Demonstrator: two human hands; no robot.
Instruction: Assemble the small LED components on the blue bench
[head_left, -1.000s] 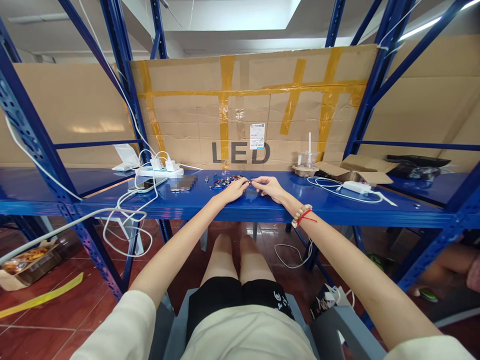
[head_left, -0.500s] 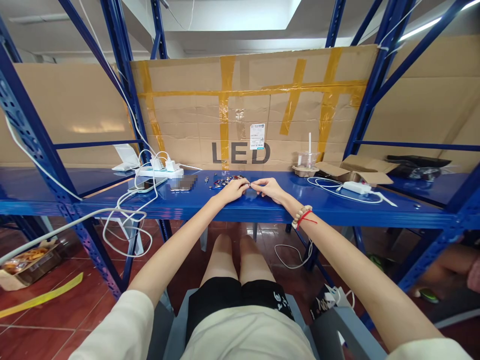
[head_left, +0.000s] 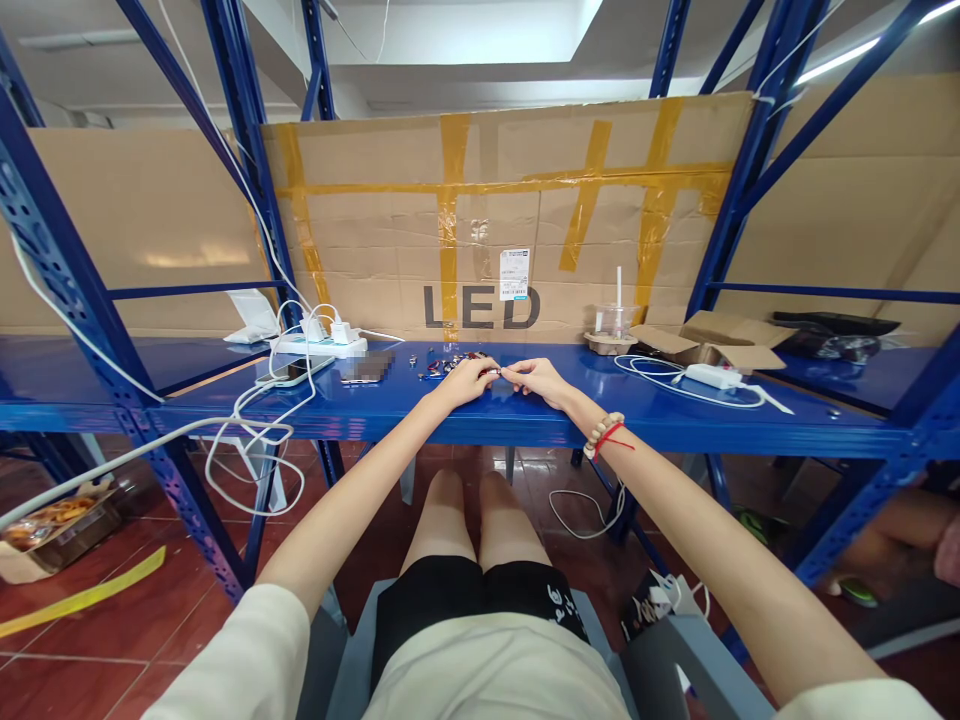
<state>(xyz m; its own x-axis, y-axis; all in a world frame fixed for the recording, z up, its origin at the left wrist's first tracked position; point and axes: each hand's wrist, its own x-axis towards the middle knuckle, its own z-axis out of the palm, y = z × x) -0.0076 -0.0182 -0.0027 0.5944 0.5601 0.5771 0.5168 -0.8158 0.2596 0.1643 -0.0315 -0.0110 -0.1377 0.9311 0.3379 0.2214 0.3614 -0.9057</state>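
Note:
My left hand [head_left: 469,381] is over the blue table, its fingers pinched on something too small to make out. Facing it, my right hand [head_left: 537,379] has thumb and forefinger closed, and its fingertips nearly touch those of my left hand. A beaded bracelet [head_left: 604,436] and a red string are on my right wrist. Just behind my left hand lies a small pile of dark, shiny pieces [head_left: 444,366], partly hidden by that hand. A few tiny bits lie left of the pile.
The blue table [head_left: 420,428] holds a power strip [head_left: 319,346] with tangled white cables at left, a phone [head_left: 294,372], a plastic cup [head_left: 615,325], an open cardboard box [head_left: 739,335] and a white adapter [head_left: 712,376]. Cardboard with tape stands behind. Another person's leg shows at far right.

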